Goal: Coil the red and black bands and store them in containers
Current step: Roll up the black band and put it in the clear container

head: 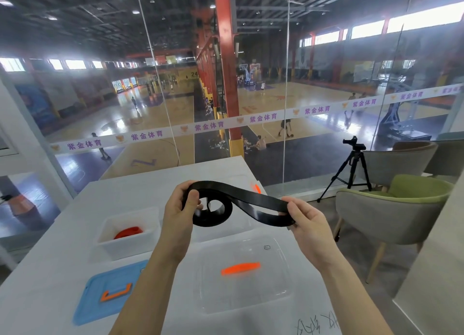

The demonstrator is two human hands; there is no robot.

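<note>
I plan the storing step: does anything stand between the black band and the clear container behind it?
Nothing visible does. The left hand and right hand hold the black band over the clear container; its lid lies apart, nearer on the table.

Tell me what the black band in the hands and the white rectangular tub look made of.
The long flat black band is likely rubber or latex, smooth with a slight sheen: it curls into soft loops without creasing. The white rectangular tub is probably moulded plastic, smooth and milky: it has thin, even walls and a turned-out rim.
</note>
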